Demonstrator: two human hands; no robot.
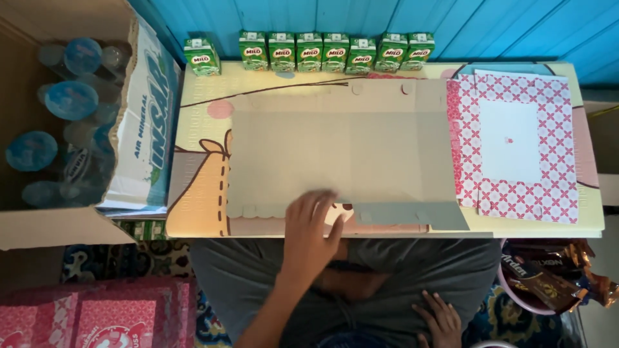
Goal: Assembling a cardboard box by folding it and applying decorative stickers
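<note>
Grey cardboard, an unfolded box blank [335, 158], lies flat across the middle of the low bench [200, 212], its near scalloped edge close to the bench's front edge. The left hand [311, 233] rests palm-down on that near edge, fingers [316, 205] spread slightly and pressing flat, clamped on nothing. The right hand [440, 319] lies on the lap, fingers loosely apart, holding nothing. Just right of the blank, red-patterned blanks [516, 148] are stacked, reaching the bench's right edge. Green drink cartons [309, 51] line the far edge. An open carton of water bottles [71, 109] crowds the left side.
</note>
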